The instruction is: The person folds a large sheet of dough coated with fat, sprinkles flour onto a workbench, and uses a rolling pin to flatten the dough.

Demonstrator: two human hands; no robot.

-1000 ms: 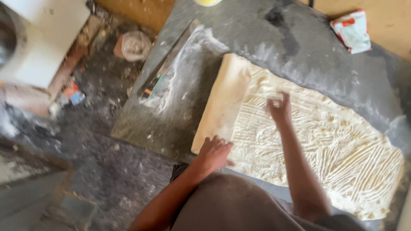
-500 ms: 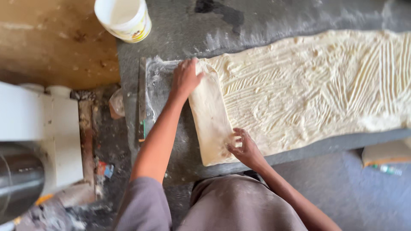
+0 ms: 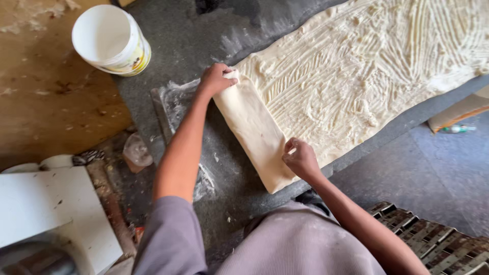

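Long sheet of dough (image 3: 367, 76) laid flat on grey surface (image 3: 193, 40), running from the near edge up toward the far right and out of frame. Top face scored with smeared spread. Left end turned over into a smooth folded flap (image 3: 254, 132), lying square across the sheet's width.

Left hand (image 3: 215, 79) at far end of flap, grip pressed together over the fold's corner, fingers curled onto the dough. Right hand (image 3: 301, 159) at near end of flap, just inside the surface's near edge, grip pinching the flap's edge between thumb and fingertips.

Floured bare strip of surface left of flap, narrow, ending at the surface's left edge. Near end of flap level with the near edge; no margin there. Open grey surface beyond the sheet at the far side.

White tub (image 3: 111, 39) standing upright at the far left corner, well apart from the dough. White block (image 3: 51, 209) low at left, off the surface.
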